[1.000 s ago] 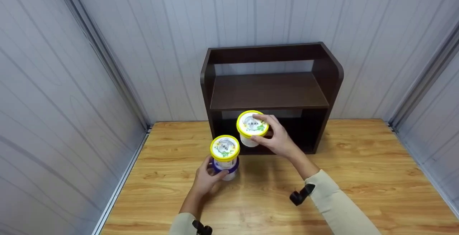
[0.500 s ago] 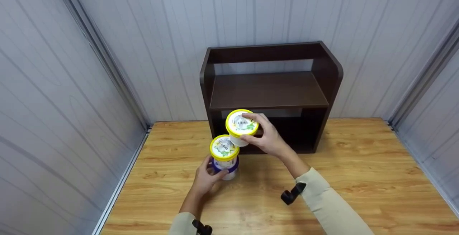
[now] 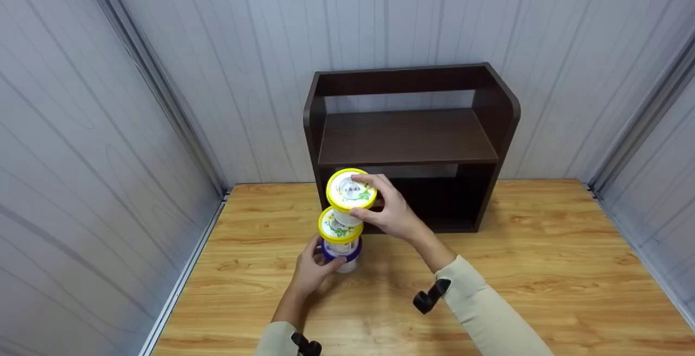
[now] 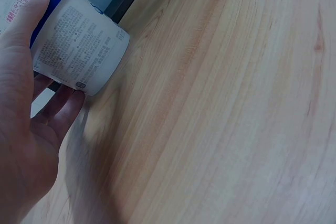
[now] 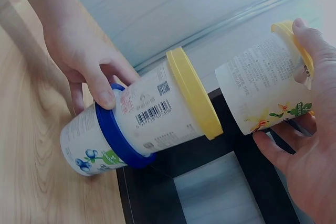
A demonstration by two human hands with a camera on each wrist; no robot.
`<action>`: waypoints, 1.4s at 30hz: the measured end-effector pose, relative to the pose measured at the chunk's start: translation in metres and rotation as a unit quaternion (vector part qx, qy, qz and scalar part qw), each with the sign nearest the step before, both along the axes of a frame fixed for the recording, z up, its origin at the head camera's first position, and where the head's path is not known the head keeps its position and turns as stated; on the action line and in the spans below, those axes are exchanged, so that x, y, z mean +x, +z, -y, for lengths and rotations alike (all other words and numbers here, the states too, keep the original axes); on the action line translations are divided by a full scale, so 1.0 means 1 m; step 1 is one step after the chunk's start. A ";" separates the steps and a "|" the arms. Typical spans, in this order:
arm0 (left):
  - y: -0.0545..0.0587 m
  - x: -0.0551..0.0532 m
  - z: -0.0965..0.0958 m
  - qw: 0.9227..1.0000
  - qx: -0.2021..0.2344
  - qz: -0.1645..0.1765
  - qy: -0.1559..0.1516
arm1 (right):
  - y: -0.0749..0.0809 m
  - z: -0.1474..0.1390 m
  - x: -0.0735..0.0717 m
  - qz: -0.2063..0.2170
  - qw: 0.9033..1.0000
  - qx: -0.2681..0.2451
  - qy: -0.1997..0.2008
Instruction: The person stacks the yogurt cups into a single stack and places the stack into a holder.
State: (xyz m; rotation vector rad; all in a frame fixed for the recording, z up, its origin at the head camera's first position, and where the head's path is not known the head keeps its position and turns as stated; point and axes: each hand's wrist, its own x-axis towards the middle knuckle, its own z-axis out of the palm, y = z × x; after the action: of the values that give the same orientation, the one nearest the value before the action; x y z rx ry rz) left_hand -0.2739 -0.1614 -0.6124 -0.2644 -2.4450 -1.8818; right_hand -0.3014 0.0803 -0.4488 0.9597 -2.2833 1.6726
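Observation:
A white tub with a blue lid (image 5: 86, 145) stands on the table and bears a second white tub with a yellow lid (image 5: 157, 106). My left hand (image 3: 312, 272) grips this stack around the blue lid; in the left wrist view its thumb lies along the side. My right hand (image 3: 393, 215) holds another yellow-lidded tub (image 3: 343, 196) by its lid, thumb and fingers on opposite sides. In the right wrist view a gap shows between this tub's base and the yellow lid below it. Printed text covers the blue-lidded tub's side (image 4: 79, 45).
A dark brown two-level shelf (image 3: 407, 139) stands against the back wall, just behind the tubs. The wooden table (image 3: 543, 269) reaches forward and to both sides, with pale panel walls (image 3: 260, 74) around it.
My right hand has moved left with its yellow-lidded tub, from beside the stack to over it. My left hand and the two stacked tubs have stayed in place.

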 end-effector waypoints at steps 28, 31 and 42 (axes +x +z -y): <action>0.003 0.001 0.000 1.000 -0.003 0.022 0.002 | -0.014 0.021 0.004 0.037 0.999 -0.005 0.016; 0.003 0.002 0.000 1.000 0.001 0.019 0.001 | -0.015 0.022 0.004 0.042 0.999 -0.003 0.016; 0.004 0.002 0.000 1.000 -0.001 0.020 -0.002 | -0.015 0.022 0.004 0.041 0.999 -0.002 0.021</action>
State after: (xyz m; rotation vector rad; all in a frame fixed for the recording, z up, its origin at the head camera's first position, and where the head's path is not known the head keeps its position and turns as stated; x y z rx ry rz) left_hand -0.2715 -0.1609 -0.6085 -0.2346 -2.4730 -1.9044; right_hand -0.2971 0.0583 -0.4638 0.9622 -2.3254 1.7645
